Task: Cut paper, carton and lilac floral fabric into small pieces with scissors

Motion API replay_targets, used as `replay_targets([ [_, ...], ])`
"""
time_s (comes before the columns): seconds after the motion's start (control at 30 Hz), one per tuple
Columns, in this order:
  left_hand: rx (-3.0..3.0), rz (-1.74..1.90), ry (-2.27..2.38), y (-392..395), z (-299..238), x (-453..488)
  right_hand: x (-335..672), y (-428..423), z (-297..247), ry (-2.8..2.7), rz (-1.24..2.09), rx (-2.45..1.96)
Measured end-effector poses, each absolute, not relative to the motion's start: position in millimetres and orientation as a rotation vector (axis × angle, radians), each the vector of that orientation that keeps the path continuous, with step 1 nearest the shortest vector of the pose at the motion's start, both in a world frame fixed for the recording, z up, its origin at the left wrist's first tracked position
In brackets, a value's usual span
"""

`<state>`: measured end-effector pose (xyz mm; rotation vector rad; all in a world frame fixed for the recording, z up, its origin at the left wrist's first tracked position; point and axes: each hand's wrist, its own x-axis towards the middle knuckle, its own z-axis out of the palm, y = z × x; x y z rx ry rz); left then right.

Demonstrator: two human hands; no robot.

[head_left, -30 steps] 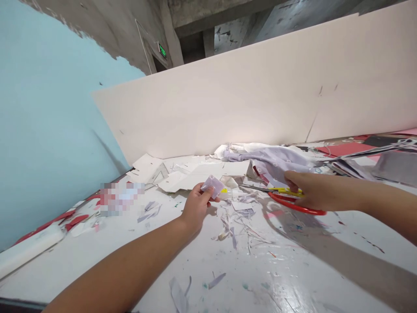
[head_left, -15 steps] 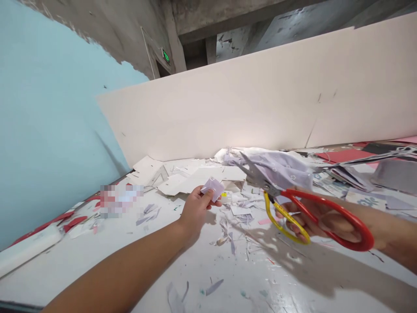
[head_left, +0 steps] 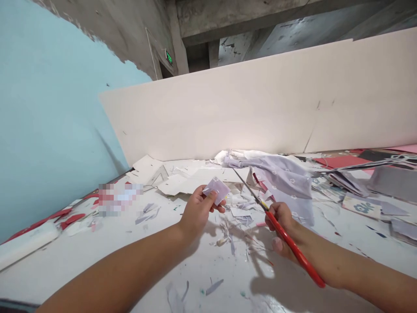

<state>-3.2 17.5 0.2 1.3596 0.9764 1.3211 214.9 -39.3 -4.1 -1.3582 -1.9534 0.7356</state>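
Between thumb and fingers, my left hand (head_left: pixel 197 209) pinches a small square of lilac fabric (head_left: pixel 219 188) with a pale flower print. My right hand (head_left: pixel 282 226) grips scissors (head_left: pixel 286 234) with red and yellow handles. The scissors are turned edge-on, so their blades look nearly together and point up and left, to the right of the fabric square and apart from it. Behind the blades lies a larger piece of lilac flowered fabric (head_left: pixel 282 171), crumpled on the table.
Paper and fabric scraps (head_left: pixel 228 230) litter the white table (head_left: pixel 137 269). White cardboard pieces (head_left: pixel 192 180) lie by the pale partition (head_left: pixel 228 113) at the back. Stacked fabric pieces (head_left: pixel 348 182) and red sheets (head_left: pixel 342 162) are on the right. A white roll (head_left: pixel 29 243) lies at left.
My right hand has turned the scissors from a flat, open-bladed view to edge-on, with the blades now nearer together. My left hand and the lilac square have barely moved.
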Motion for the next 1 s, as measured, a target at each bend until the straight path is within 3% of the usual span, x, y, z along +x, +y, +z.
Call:
replay_targets([
  [0.17,1.333,1.309,0.933,11,2,1,216,-45,3,-2.142,0.991,-1.409],
  [0.63,1.295,1.262,0.803,5,3,2,221,-39,-5,-2.221,0.644,-1.473],
  [1.0,1.239,1.047,0.815,12,-2,2,220,-38,-10,-1.994,0.782,-1.388],
])
